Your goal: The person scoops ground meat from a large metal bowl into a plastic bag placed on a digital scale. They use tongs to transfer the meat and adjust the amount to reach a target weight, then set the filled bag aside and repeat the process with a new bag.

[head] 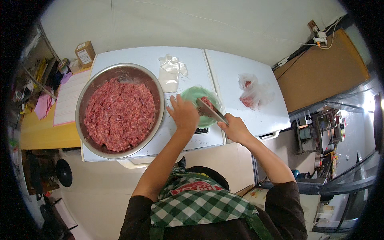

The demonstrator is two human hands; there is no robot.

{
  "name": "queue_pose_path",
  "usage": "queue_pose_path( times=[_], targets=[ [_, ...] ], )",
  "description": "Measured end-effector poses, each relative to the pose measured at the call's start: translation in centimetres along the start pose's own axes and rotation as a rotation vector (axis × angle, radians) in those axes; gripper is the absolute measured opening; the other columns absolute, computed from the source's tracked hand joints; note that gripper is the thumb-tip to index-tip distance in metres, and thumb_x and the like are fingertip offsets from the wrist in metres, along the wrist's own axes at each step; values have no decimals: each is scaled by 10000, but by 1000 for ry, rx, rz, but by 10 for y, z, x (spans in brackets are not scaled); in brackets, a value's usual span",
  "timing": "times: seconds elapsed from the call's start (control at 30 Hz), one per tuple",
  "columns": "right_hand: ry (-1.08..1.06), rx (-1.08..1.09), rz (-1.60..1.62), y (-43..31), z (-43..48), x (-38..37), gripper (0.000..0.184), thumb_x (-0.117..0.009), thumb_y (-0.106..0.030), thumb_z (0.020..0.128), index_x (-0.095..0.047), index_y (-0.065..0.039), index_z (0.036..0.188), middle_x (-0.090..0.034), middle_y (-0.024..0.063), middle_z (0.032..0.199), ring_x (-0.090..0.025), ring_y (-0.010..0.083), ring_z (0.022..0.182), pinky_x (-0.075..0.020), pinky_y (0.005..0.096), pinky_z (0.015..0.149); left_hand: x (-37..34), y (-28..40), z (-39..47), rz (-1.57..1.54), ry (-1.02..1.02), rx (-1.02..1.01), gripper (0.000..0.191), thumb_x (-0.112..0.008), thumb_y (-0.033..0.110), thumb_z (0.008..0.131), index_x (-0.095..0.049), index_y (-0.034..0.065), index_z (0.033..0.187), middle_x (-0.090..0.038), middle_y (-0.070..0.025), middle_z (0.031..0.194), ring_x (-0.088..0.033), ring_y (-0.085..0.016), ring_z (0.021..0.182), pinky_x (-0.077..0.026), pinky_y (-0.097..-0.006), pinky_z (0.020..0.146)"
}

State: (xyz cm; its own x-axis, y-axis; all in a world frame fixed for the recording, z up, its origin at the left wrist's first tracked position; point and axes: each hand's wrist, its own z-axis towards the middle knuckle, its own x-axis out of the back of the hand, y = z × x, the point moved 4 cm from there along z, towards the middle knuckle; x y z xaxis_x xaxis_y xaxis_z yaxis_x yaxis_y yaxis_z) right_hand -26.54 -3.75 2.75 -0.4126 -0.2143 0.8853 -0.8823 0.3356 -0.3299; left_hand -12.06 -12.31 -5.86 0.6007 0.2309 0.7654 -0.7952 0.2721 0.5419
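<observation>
My right hand (235, 127) grips the handle of a broad metal blade, likely a cleaver (212, 111), tilted over a green bowl (192, 93). Some minced meat (207, 102) shows beside the blade at the bowl. Clear plastic seems to line the bowl, which stands on a scale whose dark keypad (201, 130) shows below it. With fingers spread, my left hand (183, 115) is at the bowl's left side and holds nothing visible; whether it touches the rim I cannot tell. Left of it, a large steel basin (160, 90) holds a big heap of minced meat (120, 114).
Clear plastic bags (169, 75) lie behind my left hand. To the right, bagged meat (250, 93) rests on the white chest-freezer lid (267, 120). A cardboard box (85, 54) and a lined paper sheet (70, 97) are at the left. A wall runs along the back.
</observation>
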Motion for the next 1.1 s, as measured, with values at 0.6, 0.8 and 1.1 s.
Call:
queue_pose_path(
  times=[0.6,0.8,1.1],
  targets=[
    [188,66,-211,-20,-6,-1,317,-619,-236,873,-506,45,968,-620,262,906,-635,436,798,-519,511,702,18,-29,-14,-618,30,57,170,-577,132,852,-506,-7,919,-404,-317,1213,-360,-440,1239,-287,-498,1030],
    [272,120,-75,-21,-13,17,318,-606,-255,887,-514,40,959,-627,238,825,-641,398,744,-505,495,650,22,-24,-14,-617,0,52,241,-601,142,843,-471,-14,973,-395,-296,1204,-346,-438,1244,-278,-493,1037],
    [69,135,795,-42,-31,73,238,-532,-257,960,-543,-19,957,-589,37,750,-543,95,555,-446,242,499,68,-27,-13,-715,14,25,604,-694,175,786,-376,-8,1265,-372,-238,1294,-343,-388,1259,-279,-463,1062]
  ],
)
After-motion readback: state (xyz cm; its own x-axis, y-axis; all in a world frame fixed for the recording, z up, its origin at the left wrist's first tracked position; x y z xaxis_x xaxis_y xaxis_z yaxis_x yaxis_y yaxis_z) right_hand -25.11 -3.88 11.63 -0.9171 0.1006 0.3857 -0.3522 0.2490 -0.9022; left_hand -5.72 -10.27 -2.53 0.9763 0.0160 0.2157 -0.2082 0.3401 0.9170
